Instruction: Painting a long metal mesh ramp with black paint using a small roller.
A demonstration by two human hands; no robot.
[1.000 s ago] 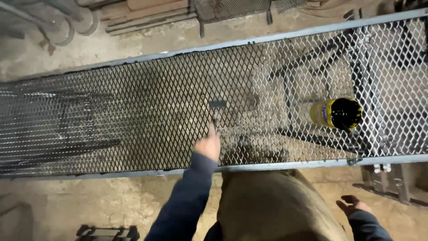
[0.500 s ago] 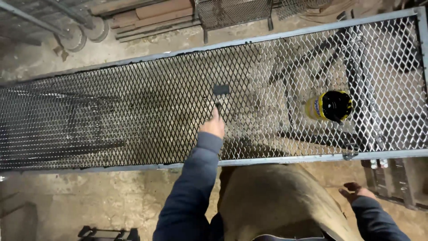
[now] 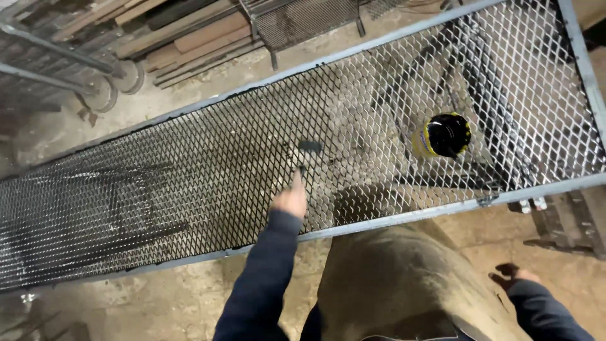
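A long panel of expanded metal mesh (image 3: 189, 170) in a grey frame lies flat in front of me. Its left part is coated black and its right part is bare metal. My left hand (image 3: 290, 201) grips the handle of a small paintbrush, whose dark head (image 3: 309, 146) rests on the mesh near the middle. To the right of the brush, an open can of black paint (image 3: 447, 134) with a yellow body stands on the mesh. My right hand (image 3: 514, 276) hangs at my side, below the frame's near rail, stained dark, with nothing in it.
Wooden planks (image 3: 183, 38) and a smaller mesh frame (image 3: 303, 22) lie on the dirt floor beyond the panel. Metal bars and wheels (image 3: 107, 88) sit at the far left. A metal stand (image 3: 562, 221) supports the panel's right end.
My left hand has pushed the brush farther away from me across the mesh. My head has turned, so the panel now runs more steeply across the view.
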